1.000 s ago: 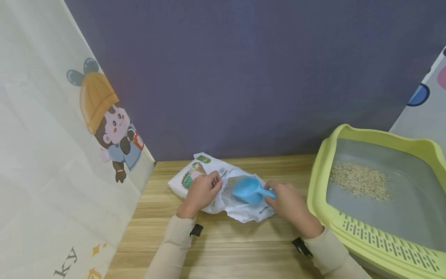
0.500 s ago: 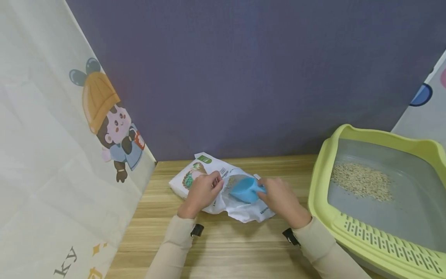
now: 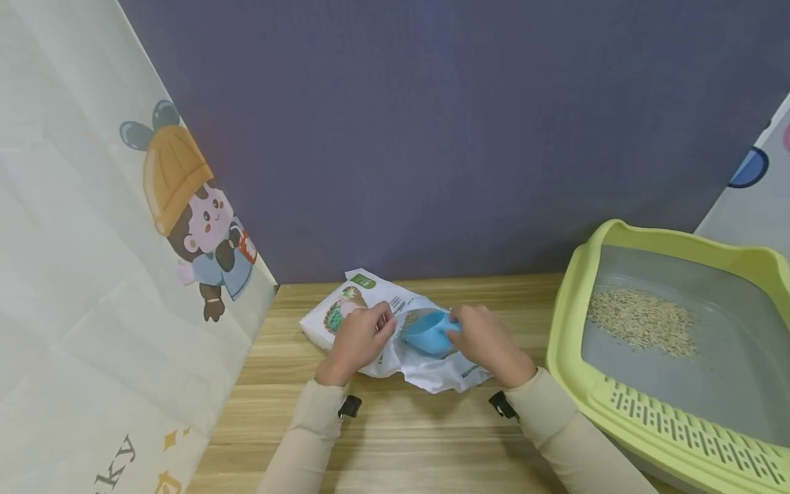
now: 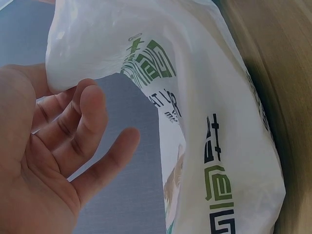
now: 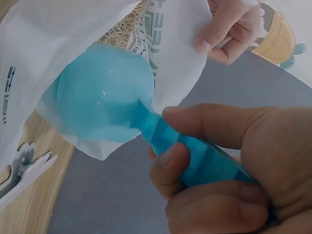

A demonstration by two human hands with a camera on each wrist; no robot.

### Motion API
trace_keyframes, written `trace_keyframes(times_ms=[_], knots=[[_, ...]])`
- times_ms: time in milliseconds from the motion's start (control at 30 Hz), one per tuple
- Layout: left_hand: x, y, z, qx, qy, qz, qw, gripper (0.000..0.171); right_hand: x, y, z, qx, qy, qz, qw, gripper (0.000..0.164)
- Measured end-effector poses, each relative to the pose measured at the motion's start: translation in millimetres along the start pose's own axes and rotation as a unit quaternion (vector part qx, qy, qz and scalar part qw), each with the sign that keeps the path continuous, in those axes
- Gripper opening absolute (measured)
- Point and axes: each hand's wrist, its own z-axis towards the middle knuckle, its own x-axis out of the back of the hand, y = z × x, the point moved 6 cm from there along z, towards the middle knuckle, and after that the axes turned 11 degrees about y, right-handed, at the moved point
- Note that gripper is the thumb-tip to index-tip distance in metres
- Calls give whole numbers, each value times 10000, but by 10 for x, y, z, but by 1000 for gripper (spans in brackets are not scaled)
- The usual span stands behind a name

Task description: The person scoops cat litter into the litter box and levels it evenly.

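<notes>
A white plastic bag of straw-coloured litter pellets lies on the wooden table, its mouth facing right. My left hand pinches the upper edge of that mouth between thumb and fingers; the left wrist view shows the film lifted by the hand. The right hand grips the ribbed handle of a light blue scoop. In the right wrist view the scoop's bowl is in the bag's mouth, just in front of the pellets. The bowl looks empty there, and part of its rim is behind the film.
To the right stands a yellow-green litter tray with a grey base and a pile of pellets in it. A dark wall panel rises behind the table. A white printed sheet borders the left side.
My right hand has moved left and slightly up in the head view, carrying the scoop further into the bag's mouth. The left hand has stayed on the bag's edge.
</notes>
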Motion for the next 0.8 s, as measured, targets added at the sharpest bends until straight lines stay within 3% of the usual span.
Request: trace_keyframes(times_ms=[433, 800], knots=[[-14, -18, 3, -42, 17, 28, 10000, 15, -196, -19, 67, -400, -613, -201, 9971, 27], [-17, -6, 5, -77, 38, 12, 10000, 16, -253, -74, 150, -212, -473, -299, 9982, 38]])
